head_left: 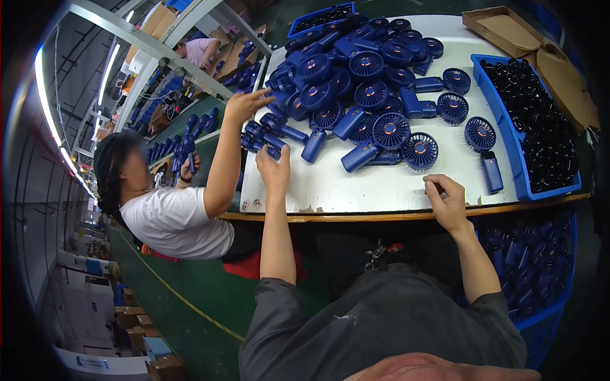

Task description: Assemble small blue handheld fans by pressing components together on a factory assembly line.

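Note:
Blue handheld fans (370, 94) lie in a large heap on the white table. My left hand (274, 170) is at the heap's near left corner, fingers apart, right beside the handles of some fans (257, 134); whether it touches one I cannot tell. Over the table's front edge, my right hand (448, 204) has loosely bent fingers and nothing visible in them. The closest fan to it is one with a round grille (420, 151), lying just beyond. To its right lies a single fan (481, 134) with its handle folded toward me.
A blue crate (508, 136) of small black parts stands on the table's right side, beside an open cardboard box (502, 30). Below sits another crate (570, 254) of fans. A co-worker (171, 216) at left reaches a hand (246, 106) toward the heap.

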`<state>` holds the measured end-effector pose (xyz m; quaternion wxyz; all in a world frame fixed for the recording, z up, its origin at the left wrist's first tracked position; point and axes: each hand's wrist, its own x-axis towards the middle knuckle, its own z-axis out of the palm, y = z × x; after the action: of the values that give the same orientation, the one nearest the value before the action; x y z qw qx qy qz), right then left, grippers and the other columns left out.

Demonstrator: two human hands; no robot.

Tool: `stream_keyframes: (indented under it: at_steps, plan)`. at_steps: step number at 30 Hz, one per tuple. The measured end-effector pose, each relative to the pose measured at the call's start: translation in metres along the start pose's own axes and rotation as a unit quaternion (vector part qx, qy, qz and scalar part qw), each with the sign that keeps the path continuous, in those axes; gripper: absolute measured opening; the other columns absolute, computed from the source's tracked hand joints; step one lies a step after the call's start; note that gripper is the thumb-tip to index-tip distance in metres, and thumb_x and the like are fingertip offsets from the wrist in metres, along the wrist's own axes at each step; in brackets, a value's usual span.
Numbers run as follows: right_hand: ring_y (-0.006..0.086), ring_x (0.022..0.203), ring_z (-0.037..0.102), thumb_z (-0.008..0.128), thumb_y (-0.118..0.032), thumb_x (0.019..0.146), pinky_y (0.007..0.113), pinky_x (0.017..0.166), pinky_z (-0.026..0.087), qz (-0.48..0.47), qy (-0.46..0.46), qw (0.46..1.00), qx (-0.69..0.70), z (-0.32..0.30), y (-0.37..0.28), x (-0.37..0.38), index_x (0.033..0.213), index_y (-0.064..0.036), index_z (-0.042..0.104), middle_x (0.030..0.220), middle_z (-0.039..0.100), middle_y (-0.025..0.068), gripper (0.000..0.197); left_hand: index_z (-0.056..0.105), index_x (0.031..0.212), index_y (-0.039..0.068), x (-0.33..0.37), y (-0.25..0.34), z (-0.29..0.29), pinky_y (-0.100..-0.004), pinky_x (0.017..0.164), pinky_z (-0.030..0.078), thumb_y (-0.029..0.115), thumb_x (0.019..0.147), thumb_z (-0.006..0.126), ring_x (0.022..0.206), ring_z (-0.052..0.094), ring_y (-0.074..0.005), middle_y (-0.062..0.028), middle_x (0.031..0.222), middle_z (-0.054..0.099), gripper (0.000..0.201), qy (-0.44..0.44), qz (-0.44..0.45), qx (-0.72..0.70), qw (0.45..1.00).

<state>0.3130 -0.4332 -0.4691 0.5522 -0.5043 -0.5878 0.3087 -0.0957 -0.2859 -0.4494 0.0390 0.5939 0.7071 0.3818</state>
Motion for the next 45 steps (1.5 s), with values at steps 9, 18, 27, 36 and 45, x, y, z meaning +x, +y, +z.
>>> stream_keyframes:
  at_steps: [9, 18, 27, 36, 45]
  plan:
    - [0.0159, 0.065, 0.061, 0.063, -0.006, 0.091, 0.027, 0.058, 0.047, -0.037, 0.012, 0.997, -0.062, 0.005, 0.017, 0.002, 0.098, 0.0033, 0.068, 0.081, 0.068, 0.0116, 0.012, 0.027, 0.149, -0.007, 0.054, 0.035, 0.032, -0.0695, 0.109, 0.028, 0.073, 0.086, 0.053, 0.147, 0.011, -0.0516, -0.0329, 0.157, 0.017, 0.105, -0.064, -0.172, 0.186, 0.965]
    - [0.0144, 0.062, 0.059, 0.062, -0.003, 0.091, 0.026, 0.055, 0.045, -0.071, 0.005, 0.994, -0.088, 0.005, 0.017, 0.002, 0.096, 0.0039, 0.067, 0.079, 0.065, 0.0109, 0.010, 0.034, 0.146, -0.006, 0.045, -0.028, 0.031, -0.0592, 0.115, 0.026, 0.038, 0.089, 0.067, 0.146, 0.014, -0.0522, -0.0303, 0.156, 0.021, 0.080, -0.068, -0.028, 0.203, 0.976]
    - [0.0215, 0.059, 0.059, 0.064, -0.003, 0.089, 0.030, 0.054, 0.046, -0.083, 0.010, 0.993, -0.089, 0.008, 0.015, 0.002, 0.095, 0.0023, 0.066, 0.078, 0.065, 0.0131, 0.008, 0.029, 0.147, -0.006, 0.041, -0.028, 0.015, -0.0525, 0.116, 0.029, 0.037, 0.078, 0.077, 0.138, 0.029, -0.0563, -0.0427, 0.149, 0.020, 0.095, -0.023, -0.089, 0.158, 0.983]
    - [0.0320, 0.070, 0.065, 0.065, -0.002, 0.085, 0.038, 0.063, 0.051, -0.126, 0.024, 0.984, -0.126, 0.008, 0.016, 0.005, 0.093, 0.0008, 0.067, 0.079, 0.066, 0.0162, 0.008, 0.035, 0.140, -0.008, 0.079, -0.048, 0.019, -0.0478, 0.104, 0.045, 0.053, 0.064, 0.081, 0.122, 0.053, -0.0508, -0.0402, 0.138, 0.039, 0.107, -0.072, -0.204, 0.202, 0.955]
    - [0.0314, 0.067, 0.065, 0.067, -0.005, 0.084, 0.039, 0.061, 0.052, -0.137, 0.038, 0.981, -0.131, 0.004, 0.018, 0.006, 0.088, -0.0016, 0.066, 0.076, 0.066, 0.0135, 0.006, 0.050, 0.130, -0.013, 0.101, 0.023, -0.004, -0.0379, 0.094, 0.050, 0.029, 0.067, 0.082, 0.103, 0.065, -0.0318, -0.0265, 0.116, 0.064, 0.082, 0.039, -0.029, -0.095, 0.994]
